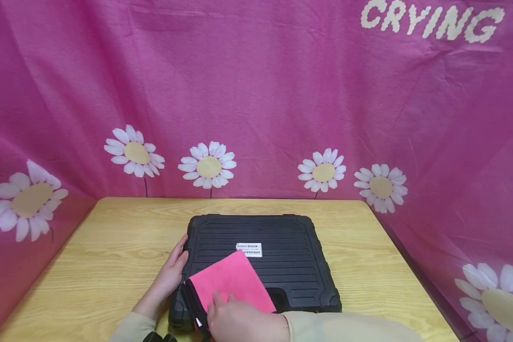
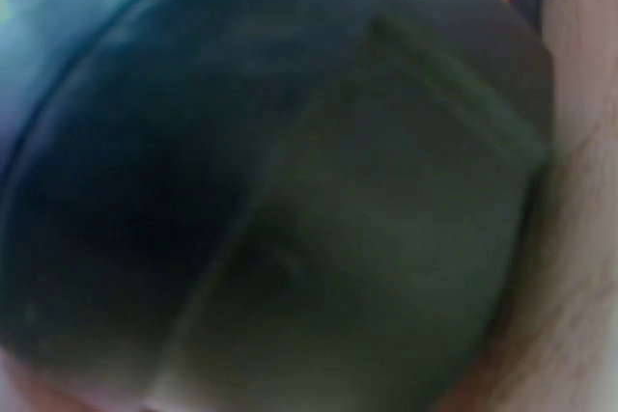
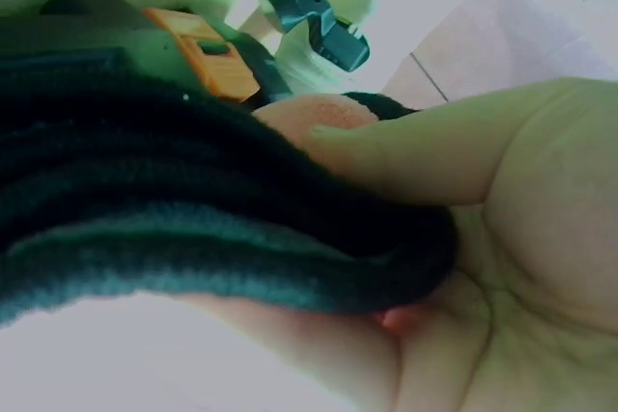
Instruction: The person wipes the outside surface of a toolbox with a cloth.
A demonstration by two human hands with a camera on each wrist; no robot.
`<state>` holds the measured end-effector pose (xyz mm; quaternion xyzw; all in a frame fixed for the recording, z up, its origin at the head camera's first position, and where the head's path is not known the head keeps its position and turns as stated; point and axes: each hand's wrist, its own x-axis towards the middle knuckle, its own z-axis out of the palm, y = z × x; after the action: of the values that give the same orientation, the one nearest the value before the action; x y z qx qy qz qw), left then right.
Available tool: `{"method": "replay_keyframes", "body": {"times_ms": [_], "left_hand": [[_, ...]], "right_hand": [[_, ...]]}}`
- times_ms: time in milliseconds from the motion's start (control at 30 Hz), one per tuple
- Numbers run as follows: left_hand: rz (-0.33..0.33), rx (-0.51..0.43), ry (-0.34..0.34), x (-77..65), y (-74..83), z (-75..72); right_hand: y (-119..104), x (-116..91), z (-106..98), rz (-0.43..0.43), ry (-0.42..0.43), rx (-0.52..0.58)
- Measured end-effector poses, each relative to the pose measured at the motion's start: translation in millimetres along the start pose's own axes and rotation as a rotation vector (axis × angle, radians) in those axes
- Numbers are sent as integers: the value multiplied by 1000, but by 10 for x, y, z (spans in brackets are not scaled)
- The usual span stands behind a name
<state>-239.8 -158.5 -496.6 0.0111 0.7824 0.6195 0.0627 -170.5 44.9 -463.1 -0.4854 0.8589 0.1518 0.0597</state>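
Note:
A black ribbed plastic tool case (image 1: 277,232) lies flat on the table, with a white label (image 1: 256,250) on its lid. My left hand (image 1: 172,270) rests against the left side of this case, fingers extended along its edge; the left wrist view is blurred. Over the case's front left part, my right hand (image 1: 241,320) holds a folded cloth (image 1: 230,278), bright pink on one face and black on the other. In the right wrist view, the thumb (image 3: 425,151) and fingers pinch the cloth's dark layered folds (image 3: 193,180).
An orange latch (image 3: 208,50) shows on the case in the right wrist view. Under everything is a light wooden table (image 1: 111,247). A pink curtain (image 1: 256,95) printed with daisies surrounds its back and sides. A small black object (image 1: 158,337) appears near my left sleeve.

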Motion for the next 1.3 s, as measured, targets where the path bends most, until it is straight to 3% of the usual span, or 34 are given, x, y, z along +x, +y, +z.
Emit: {"method": "replay_keyframes", "body": {"times_ms": [133,333,467,600,900,1067,1300], "left_hand": [[-2,-15,-17,-3,13,-5],[-12,-35,-35,-7,14,-20],[-35,-14,-33,-1,11,-28],[-34,20,-21,9,16,-31],[-15,25,-18,29,-8,-49],[-3,21,-26,28,-16,-54],[-26,-1,-29,6,-7,-42]], "right_hand": [[49,-49,-55,24,-12,47],[112,-220,-529,116,-41,99],[181,-283,-712,129,13,100],[297,-281,-730,111,63,109],[677,-125,-700,136,66,253],[863,-2,-705,204,14,312],[1147,167,-633,296,25,397]]}}
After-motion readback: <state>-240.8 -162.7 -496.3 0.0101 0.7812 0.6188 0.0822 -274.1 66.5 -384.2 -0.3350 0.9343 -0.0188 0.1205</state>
